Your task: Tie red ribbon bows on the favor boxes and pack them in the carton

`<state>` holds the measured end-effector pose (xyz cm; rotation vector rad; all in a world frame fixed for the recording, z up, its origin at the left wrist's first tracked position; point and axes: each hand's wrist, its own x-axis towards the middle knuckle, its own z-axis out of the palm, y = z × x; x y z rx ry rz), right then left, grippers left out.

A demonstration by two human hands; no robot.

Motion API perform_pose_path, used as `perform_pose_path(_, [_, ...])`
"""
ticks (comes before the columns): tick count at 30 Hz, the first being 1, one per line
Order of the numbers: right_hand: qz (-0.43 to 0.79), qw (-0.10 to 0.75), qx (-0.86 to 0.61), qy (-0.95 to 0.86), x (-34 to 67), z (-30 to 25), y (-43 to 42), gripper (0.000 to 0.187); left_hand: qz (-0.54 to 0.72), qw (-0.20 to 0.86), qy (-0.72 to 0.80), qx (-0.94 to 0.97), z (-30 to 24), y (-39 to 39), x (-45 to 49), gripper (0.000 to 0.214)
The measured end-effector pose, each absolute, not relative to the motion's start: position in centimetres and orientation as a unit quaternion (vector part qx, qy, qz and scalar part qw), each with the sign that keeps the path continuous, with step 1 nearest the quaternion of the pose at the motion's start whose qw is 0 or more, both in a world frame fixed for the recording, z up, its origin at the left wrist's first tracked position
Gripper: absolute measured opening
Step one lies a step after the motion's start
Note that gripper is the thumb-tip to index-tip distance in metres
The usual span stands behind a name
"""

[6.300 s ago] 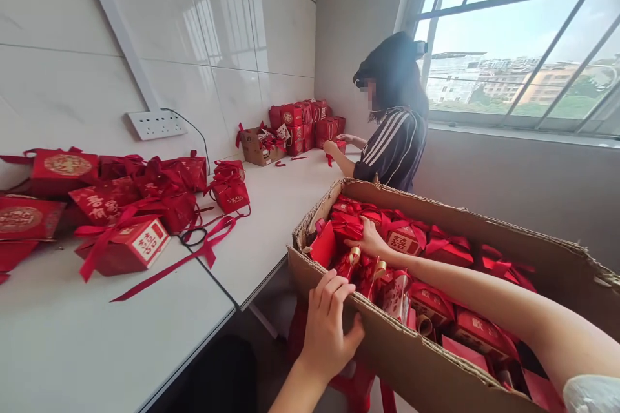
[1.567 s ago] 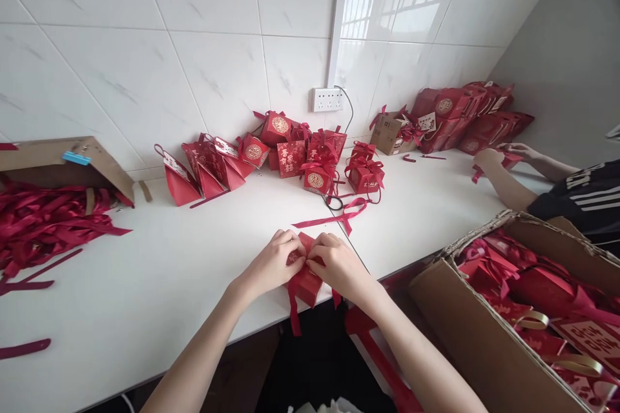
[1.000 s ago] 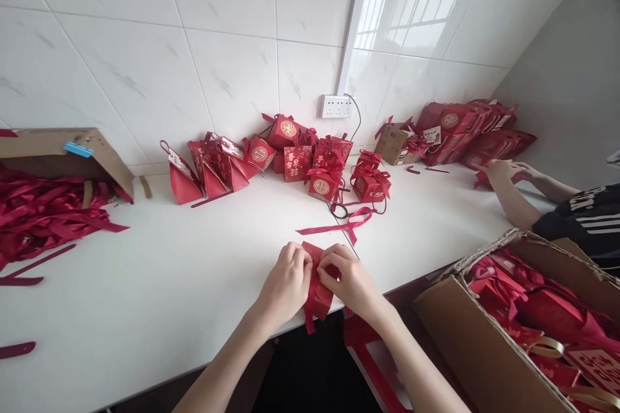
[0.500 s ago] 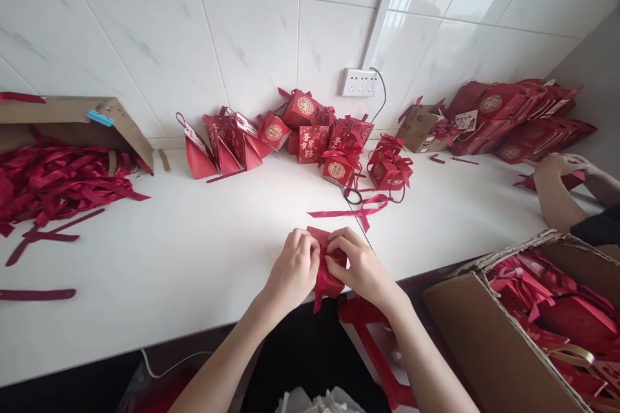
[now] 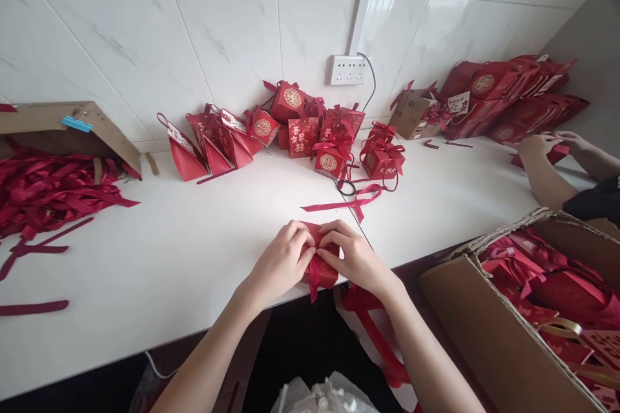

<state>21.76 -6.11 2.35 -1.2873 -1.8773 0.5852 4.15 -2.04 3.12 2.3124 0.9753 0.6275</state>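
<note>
A small red gift box lies at the table's front edge, partly covered by my hands. A crimson ribbon runs over its top, one tail hanging down its near side. My left hand pinches the ribbon from the left, fingers closed. From the right, my right hand also pinches the ribbon, its thumb and fingertips meeting the left ones over the box. The part of the ribbon between the fingertips is hidden. Just beyond lies a loose looped ribbon on the white table.
Several finished red boxes stand by the wall. A carton of ribbons is on the left. At the right front, an open cardboard box holds red bags. Another person's hands work at the far right. A power socket is on the wall.
My hands have drawn closer together, with fingertips now meeting over the ribbon on the box. The whole view has shifted slightly.
</note>
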Motion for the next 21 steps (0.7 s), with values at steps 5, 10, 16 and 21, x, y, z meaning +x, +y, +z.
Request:
perform_pose_path(5, [0.216, 0.393, -0.515, -0.731, 21.3, 2.3, -6.1, 0.005, 0.303, 0.291, 0.367, 0.830, 2.1, -2.0, 4.6, 0.010])
perform_pose_path(10, [0.203, 0.399, -0.497, -0.743, 21.5, 1.2, -6.2, 0.011, 0.361, 0.288, 0.396, 0.794, 1.1, -2.7, 5.4, 0.009])
perform_pose_path(16, [0.172, 0.435, -0.440, -0.767, 22.9, -0.5, -5.0, 0.014, 0.236, 0.197, 0.381, 0.872, 2.1, -2.3, 5.5, 0.014])
perform_pose_path(21, [0.146, 0.432, -0.389, -0.801, 24.3, -1.6, -4.0, 0.021, 0.216, 0.245, 0.366, 0.871, 1.8, -2.2, 5.7, 0.016])
